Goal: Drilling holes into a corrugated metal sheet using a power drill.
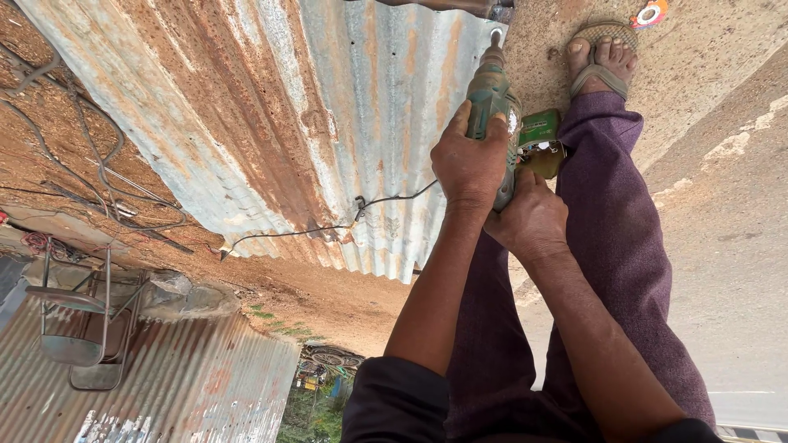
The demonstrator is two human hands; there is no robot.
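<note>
A green power drill (pixel 491 97) points its bit at the far edge of a rusty corrugated metal sheet (pixel 271 107). My left hand (pixel 469 162) wraps the drill's body from above. My right hand (pixel 532 220) grips the drill's handle lower down, beside a green and yellowish part of the tool (pixel 540 139). Both hands touch each other on the tool. The drill's black cord (pixel 328 226) trails left across the sheet. My leg in purple trousers (pixel 616 230) stretches forward to the right of the tool, ending in a sandalled foot (pixel 602 59) on the ground.
Tangled wires (pixel 98 164) lie on the dirt left of the sheet. Two metal chairs (pixel 78 324) stand by another corrugated sheet (pixel 172 385) at the lower left. Concrete ground (pixel 722 205) runs along the right. A small round colourful object (pixel 651 12) lies near the foot.
</note>
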